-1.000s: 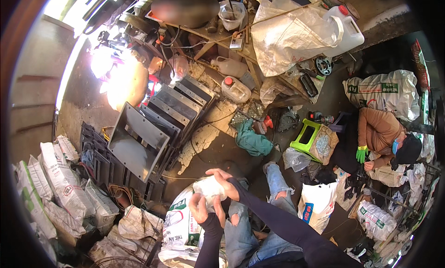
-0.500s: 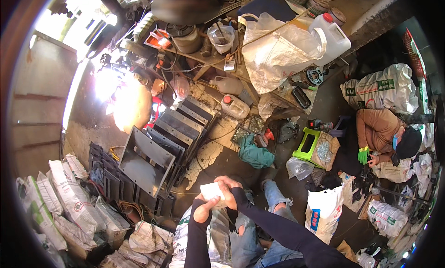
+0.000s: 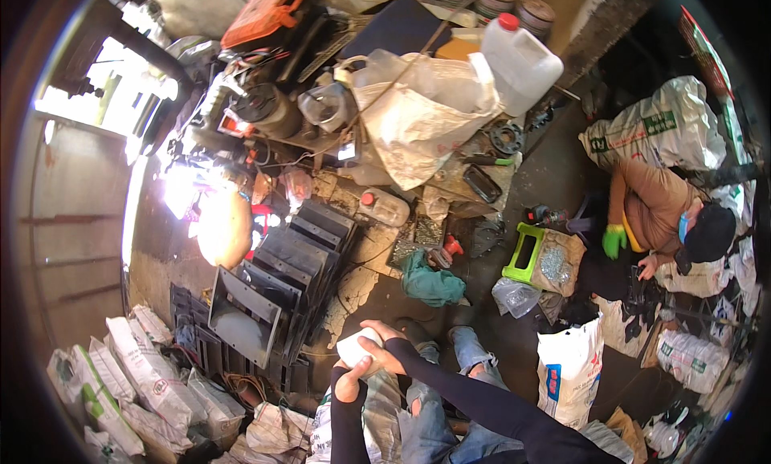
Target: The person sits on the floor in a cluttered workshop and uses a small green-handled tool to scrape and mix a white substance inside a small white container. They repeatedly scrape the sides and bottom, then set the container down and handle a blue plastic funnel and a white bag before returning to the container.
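Observation:
In front of my lap, both hands hold a small white block-shaped thing [image 3: 358, 348]; its exact kind does not show. My left hand [image 3: 350, 380] grips it from below and the near side, thumb pointing up. My right hand [image 3: 385, 348] wraps over its far and right side, fingers bent around it. Dark sleeves cover both forearms. Beneath the hands, my knees show in torn jeans [image 3: 434, 412], beside a white printed sack [image 3: 377, 416].
Black metal frames [image 3: 281, 263] are stacked left of centre. White sacks [image 3: 144, 368] fill the lower left. A teal cloth [image 3: 432, 279] and green stool [image 3: 526, 251] lie ahead. At right sits a co-worker [image 3: 654, 195] wearing a green glove. Behind stands a cluttered workbench [image 3: 474, 171].
The whole view has shifted, bringing more of the bench's far side into sight, including an orange case. Both my hands keep hold of the white thing. The co-worker's gloved hand has shifted slightly.

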